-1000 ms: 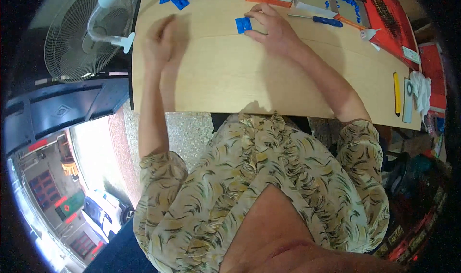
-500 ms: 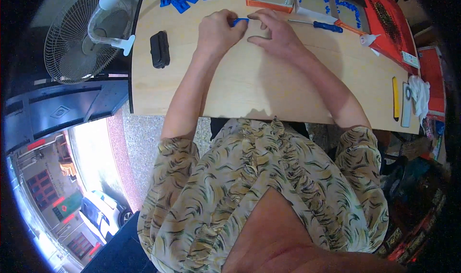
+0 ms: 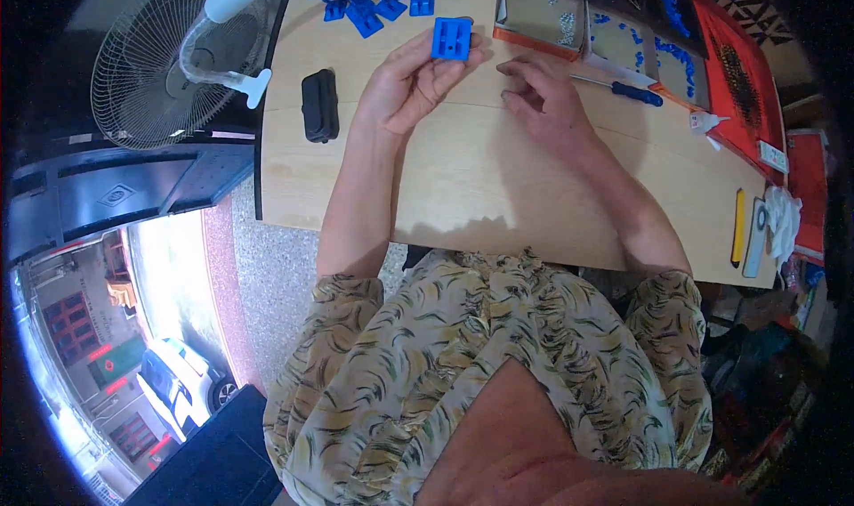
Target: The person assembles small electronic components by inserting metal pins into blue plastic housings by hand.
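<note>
A small blue rectangular plastic part (image 3: 452, 40), with slots in its face, is gripped between the fingers of my left hand (image 3: 411, 80) over the far half of the table. To its right, my right hand (image 3: 550, 101) hovers low over the wood, thumb and bent fingers apart. Nothing shows in it. Closest to the right hand is a shallow orange-edged box (image 3: 534, 16) with small silvery pieces inside. Beyond my left hand lies a pile of similar blue plastic parts (image 3: 374, 8).
A blue-handled screwdriver (image 3: 636, 94) lies right of my right hand, near trays of tiny blue pieces (image 3: 614, 48). A black case (image 3: 319, 105) rests at left beside a fan (image 3: 178, 70). A yellow cutter (image 3: 738, 228) and a ruler (image 3: 755, 239) lie far right.
My left hand has turned, bringing the blue part's slotted face into view. My right hand has moved away from it toward the right. The whole view has shifted slightly.
</note>
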Action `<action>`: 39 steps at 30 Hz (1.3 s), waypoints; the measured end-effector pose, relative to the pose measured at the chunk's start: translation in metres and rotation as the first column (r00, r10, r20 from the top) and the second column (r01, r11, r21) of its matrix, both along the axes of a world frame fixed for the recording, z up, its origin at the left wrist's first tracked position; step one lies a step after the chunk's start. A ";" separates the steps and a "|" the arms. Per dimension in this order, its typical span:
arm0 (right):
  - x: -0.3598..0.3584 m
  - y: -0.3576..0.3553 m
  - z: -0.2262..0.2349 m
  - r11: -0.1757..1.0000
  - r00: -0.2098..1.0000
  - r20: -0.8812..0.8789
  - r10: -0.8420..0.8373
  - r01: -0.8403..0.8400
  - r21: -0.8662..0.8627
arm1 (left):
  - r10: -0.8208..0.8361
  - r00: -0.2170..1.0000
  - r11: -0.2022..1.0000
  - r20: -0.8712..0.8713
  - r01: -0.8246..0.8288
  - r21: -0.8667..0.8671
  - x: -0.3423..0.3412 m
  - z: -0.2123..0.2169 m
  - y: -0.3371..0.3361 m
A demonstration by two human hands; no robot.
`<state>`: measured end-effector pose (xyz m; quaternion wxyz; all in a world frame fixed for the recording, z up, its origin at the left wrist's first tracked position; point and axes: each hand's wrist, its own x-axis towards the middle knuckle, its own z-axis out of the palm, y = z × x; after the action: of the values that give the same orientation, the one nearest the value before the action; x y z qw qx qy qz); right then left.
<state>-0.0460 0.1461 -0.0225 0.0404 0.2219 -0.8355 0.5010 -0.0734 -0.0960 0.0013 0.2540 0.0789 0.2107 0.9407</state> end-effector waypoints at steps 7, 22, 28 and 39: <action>0.002 0.010 -0.008 0.978 0.933 -0.360 0.012 0.065 0.200 | 0.255 0.947 0.755 -0.197 -0.322 -0.571 0.008 0.010 0.021; -0.212 0.092 0.056 0.526 0.863 -0.464 -0.200 0.494 0.692 | 0.038 0.835 0.302 -0.549 -0.533 -0.790 0.012 -0.022 0.024; -0.249 0.127 0.018 0.606 0.698 -0.716 -0.022 0.579 0.546 | -0.107 0.768 0.130 -0.631 -0.619 -0.775 0.014 -0.010 0.025; -0.094 0.010 0.134 0.912 0.936 -0.115 -0.334 0.351 0.210 | 0.161 0.356 -0.030 -0.921 -0.931 -0.365 0.019 0.021 0.026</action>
<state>-0.1395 0.1558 0.1120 0.1341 0.0943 -0.9110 0.3785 -0.0545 -0.0697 0.0221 -0.2990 0.1350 0.7759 0.5388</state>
